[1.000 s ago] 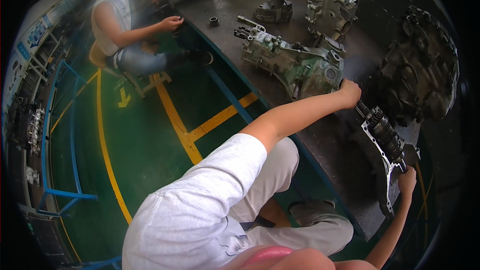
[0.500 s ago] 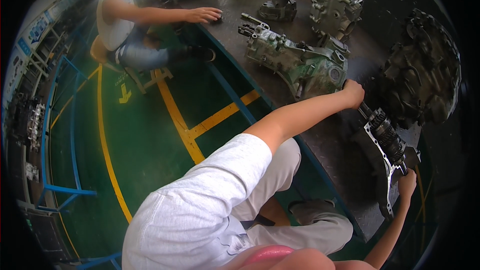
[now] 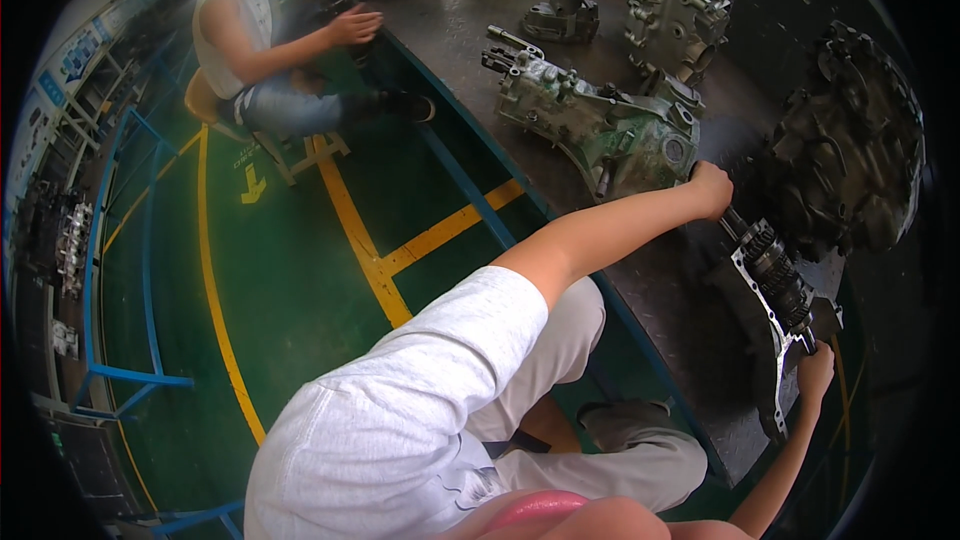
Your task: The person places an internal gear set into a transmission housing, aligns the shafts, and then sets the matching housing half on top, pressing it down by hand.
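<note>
Apparently, the left hand (image 3: 711,191) (fingertips hidden) holds the gear shaft (image 3: 777,272).

- A person's left hand (image 3: 712,190) grips the far end of a geared shaft (image 3: 775,268) at a dark metal workbench (image 3: 455,30); the right hand (image 3: 816,372) grasps its near end.
- An open casing (image 3: 782,370) with a pale, bolt-holed flange lies along the shaft; whether the two touch cannot be told.
- A greenish-gray housing (image 3: 600,130) rests near the left hand, a bulky dark casing (image 3: 850,140) to the right, a silver casing (image 3: 680,10) beyond.
- Across the way, a co-worker (image 3: 235,30) in a white sleeveless top sits on a stool (image 3: 205,95).
- Yellow lines (image 3: 222,340) mark the green floor (image 3: 290,310).
</note>
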### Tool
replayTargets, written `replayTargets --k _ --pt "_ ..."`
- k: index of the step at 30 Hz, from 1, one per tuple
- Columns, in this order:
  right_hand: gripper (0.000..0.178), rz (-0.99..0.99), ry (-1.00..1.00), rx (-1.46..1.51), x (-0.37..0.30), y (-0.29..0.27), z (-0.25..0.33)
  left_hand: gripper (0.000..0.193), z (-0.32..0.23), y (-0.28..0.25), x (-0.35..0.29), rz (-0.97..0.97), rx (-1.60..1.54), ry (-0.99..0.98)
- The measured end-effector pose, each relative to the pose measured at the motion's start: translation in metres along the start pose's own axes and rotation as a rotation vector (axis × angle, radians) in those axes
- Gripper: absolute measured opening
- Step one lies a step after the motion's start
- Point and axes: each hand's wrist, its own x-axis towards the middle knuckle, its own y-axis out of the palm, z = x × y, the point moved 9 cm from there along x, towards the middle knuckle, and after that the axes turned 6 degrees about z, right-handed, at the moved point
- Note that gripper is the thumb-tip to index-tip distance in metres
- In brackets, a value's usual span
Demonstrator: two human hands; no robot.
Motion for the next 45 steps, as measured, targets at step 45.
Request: replayTargets --k 45 --pt "0.015 -0.468 -0.185 -0.099 -0.027 -0.026 0.038 0.035 0.002 0.025 0.017 0.44 0.08 0.155"
